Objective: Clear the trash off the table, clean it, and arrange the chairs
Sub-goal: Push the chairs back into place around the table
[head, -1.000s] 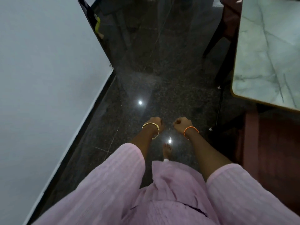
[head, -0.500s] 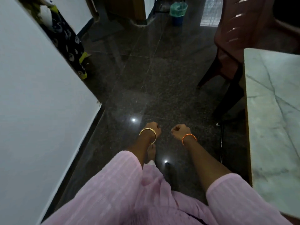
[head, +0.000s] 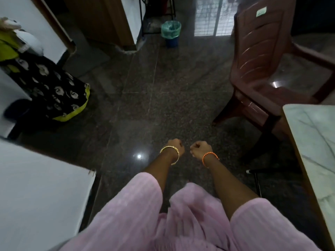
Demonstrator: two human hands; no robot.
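Left hand (head: 175, 146): fingers curled into fist, holding nothing. Right hand (head: 200, 148): same, just beside it, over dark floor (head: 145, 105). Table (head: 315, 142): near right, pale marbled top, wood edge. Chair (head: 262, 57): far right, brown plastic, armrests. Bin (head: 171, 33): far, green liner.

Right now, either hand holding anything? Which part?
Cannot be told. Left hand and right hand both have curled fingers, with nothing visible sticking out; the palms face away, so small trash could be hidden inside.
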